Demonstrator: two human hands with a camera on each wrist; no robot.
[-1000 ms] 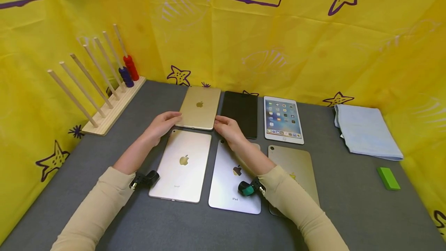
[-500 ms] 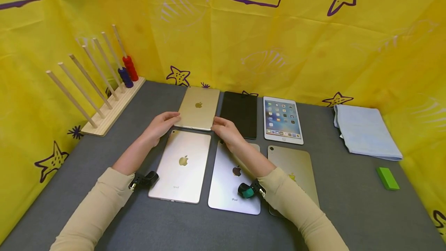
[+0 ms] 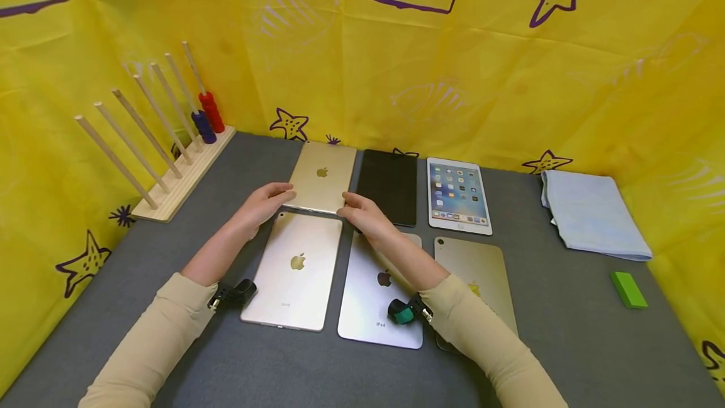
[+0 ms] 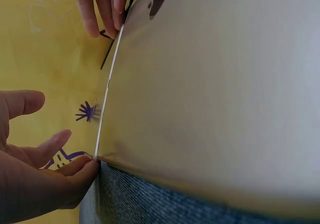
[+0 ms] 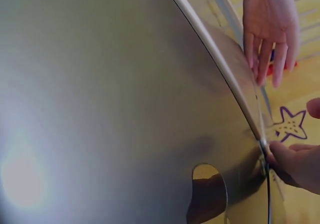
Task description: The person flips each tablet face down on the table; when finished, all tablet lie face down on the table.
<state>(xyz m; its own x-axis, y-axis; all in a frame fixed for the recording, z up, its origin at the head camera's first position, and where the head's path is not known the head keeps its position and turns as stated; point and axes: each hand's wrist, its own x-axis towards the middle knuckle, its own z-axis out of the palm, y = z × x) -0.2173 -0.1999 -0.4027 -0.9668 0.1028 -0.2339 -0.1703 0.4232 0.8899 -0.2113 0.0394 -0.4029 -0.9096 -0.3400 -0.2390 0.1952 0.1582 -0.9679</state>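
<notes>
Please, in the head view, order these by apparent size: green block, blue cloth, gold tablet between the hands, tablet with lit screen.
Largest: blue cloth
Next: gold tablet and lit-screen tablet, too alike to rank
Smallest: green block

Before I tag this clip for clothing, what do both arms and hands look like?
Left sleeve and right sleeve are plain beige; each cuff bears a black strap, the right with a teal patch. Left hand and right hand are bare.
</notes>
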